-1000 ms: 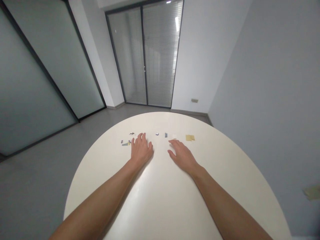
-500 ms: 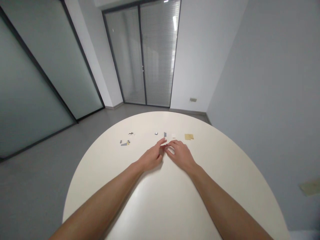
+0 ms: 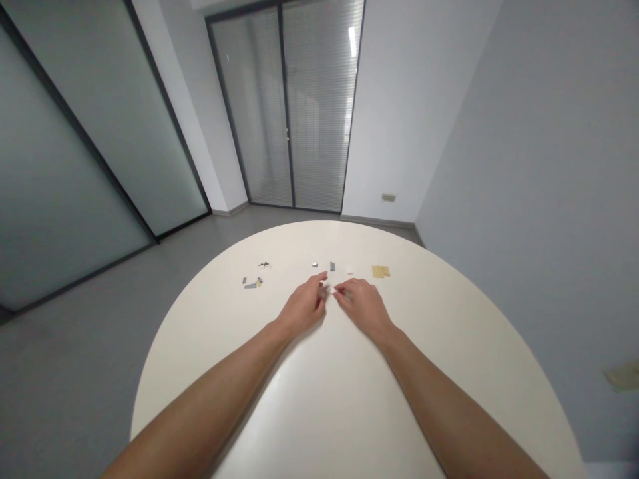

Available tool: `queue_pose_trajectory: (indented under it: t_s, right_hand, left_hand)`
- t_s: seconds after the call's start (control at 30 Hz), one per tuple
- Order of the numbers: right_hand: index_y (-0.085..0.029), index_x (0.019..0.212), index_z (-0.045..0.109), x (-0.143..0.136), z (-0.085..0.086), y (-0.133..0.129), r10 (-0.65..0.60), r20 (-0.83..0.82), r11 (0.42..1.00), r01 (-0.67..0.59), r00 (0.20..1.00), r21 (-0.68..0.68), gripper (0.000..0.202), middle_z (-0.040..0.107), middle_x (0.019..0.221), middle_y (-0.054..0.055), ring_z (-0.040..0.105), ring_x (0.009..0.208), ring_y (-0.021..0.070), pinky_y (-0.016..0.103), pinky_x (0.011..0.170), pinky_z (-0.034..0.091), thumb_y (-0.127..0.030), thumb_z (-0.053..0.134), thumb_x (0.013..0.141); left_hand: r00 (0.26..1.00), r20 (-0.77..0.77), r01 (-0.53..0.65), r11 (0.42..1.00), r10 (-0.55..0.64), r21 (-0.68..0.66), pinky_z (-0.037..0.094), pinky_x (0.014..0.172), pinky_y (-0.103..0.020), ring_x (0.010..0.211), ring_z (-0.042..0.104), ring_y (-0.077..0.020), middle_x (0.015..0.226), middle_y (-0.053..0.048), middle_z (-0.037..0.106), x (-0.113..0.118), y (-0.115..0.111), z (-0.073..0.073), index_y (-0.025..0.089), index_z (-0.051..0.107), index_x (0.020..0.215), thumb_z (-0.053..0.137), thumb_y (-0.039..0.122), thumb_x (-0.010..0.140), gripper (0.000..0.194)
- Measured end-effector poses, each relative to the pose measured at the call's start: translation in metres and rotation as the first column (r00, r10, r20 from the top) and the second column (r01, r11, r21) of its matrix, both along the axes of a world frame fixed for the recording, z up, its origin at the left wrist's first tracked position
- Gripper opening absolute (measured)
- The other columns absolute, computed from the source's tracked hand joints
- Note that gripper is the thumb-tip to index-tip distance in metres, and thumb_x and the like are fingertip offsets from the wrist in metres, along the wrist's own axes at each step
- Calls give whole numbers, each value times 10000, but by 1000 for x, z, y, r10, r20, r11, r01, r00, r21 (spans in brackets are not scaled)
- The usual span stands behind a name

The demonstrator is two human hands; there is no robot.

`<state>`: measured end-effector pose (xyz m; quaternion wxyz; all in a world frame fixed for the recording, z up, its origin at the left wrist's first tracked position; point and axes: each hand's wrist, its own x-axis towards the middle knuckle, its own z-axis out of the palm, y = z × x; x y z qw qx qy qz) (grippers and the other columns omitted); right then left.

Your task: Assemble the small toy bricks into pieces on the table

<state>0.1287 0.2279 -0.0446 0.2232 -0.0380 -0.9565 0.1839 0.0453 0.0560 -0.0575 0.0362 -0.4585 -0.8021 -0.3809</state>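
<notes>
Over the middle of the round white table (image 3: 319,399), my left hand (image 3: 304,303) and my right hand (image 3: 363,303) face each other with a narrow gap between them. The right thumb and fingertips are pinched round something small and whitish, too tiny to name. My left index finger points forward, while the other fingers curl near the thumb; whatever they hold is hidden. Just beyond the hands lie a small grey piece (image 3: 332,266), a small dark and silvery piece (image 3: 315,265) and a pale piece (image 3: 350,271).
Yellowish sheets (image 3: 381,271) lie to the right beyond my hands. Small dark bits (image 3: 264,265) and grey strips with a yellow part (image 3: 252,285) are at the far left. A glass door (image 3: 319,106) and walls stand behind the table.
The fingertips of my hands have drawn slightly apart, and a small whitish thing now shows at the right fingertips. The whole view has shifted slightly.
</notes>
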Motion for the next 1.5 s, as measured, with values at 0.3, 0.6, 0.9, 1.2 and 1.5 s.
queue_pose_trajectory:
  t_s: [0.3,0.6,0.9,1.2,1.5]
  right_hand:
    - [-235,1115,713,2,-2,7,29,-126,966,-60,992,-250,210,760,1020,53,689,962,220,392,928,494,-268,616,933]
    - [-239,1090,691,-1,-6,7,63,-172,954,-110,983,-278,180,748,1018,44,675,965,210,384,925,487,-241,602,934]
    - [-235,1072,670,0,-1,2,77,-223,925,-153,972,-346,167,744,1002,39,675,943,197,364,907,492,-268,580,934]
    - [-237,1083,660,3,-3,2,70,-224,915,-152,972,-373,180,741,1029,48,673,955,194,362,911,494,-271,564,934]
    - [-235,1110,656,1,-7,3,82,-226,910,-165,971,-381,216,737,1047,49,668,961,189,368,918,496,-236,540,926]
  left_hand:
    - [996,-6,-85,988,85,-129,505,983,-397,1117,656,-244,1238,-103,694,-1,0,14,180,410,1433,556,225,903,552]
    - [982,-56,-185,974,179,-133,522,840,-338,957,693,-234,1009,-53,759,5,18,22,238,647,1190,530,317,956,274]
    - [988,-31,-148,989,149,31,508,909,-352,1002,659,-216,1086,-42,739,9,17,14,245,666,1195,509,275,969,277]
    - [989,113,-108,984,92,139,543,876,-335,965,696,-194,984,-29,751,5,18,6,239,621,1182,515,222,946,259]
    - [985,150,-108,981,84,161,549,856,-317,972,700,-189,1008,-38,756,2,19,5,224,636,1183,503,218,945,273]
